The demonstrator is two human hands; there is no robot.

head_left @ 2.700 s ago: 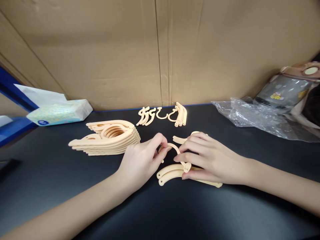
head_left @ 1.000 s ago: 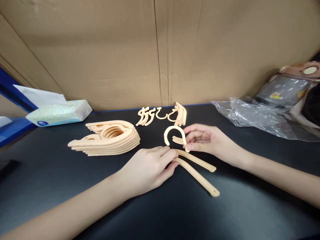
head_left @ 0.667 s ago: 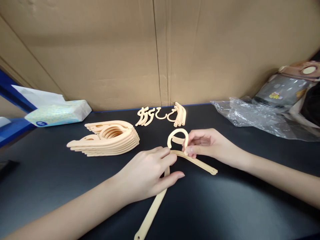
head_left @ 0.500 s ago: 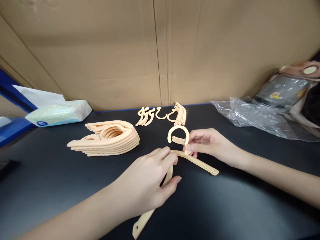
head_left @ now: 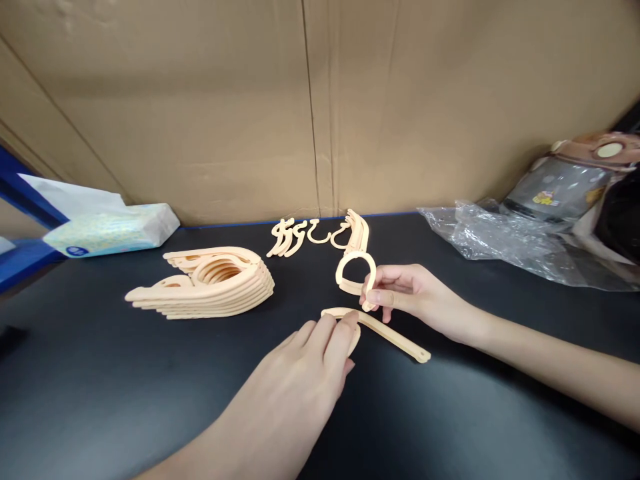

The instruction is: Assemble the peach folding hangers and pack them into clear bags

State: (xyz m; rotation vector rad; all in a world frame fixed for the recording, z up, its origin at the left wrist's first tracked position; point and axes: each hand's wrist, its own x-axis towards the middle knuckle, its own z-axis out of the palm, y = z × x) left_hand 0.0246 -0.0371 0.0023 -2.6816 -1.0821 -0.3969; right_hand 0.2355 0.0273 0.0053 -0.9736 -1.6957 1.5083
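Note:
My right hand pinches the lower end of a cream plastic hanger hook, held upright with its curve at the top. Just in front, my left hand is closed over the joined middle of a cream hanger body. One arm of this body slopes out to the right; the rest is hidden under my hand. The hook's lower end is above the body and looks apart from it. Behind the hook, a short cream hanger piece is partly covered by my right fingers.
At left stands a stack of folded cream hangers. Several loose hooks and some hanger arms lie near the cardboard wall. A tissue pack is far left. Clear plastic wrap and a bottle are at right.
My left hand has turned and closed further over the hanger body, so its lower-left arm is now hidden. My right hand keeps the hook, shifted slightly. The view has moved a little.

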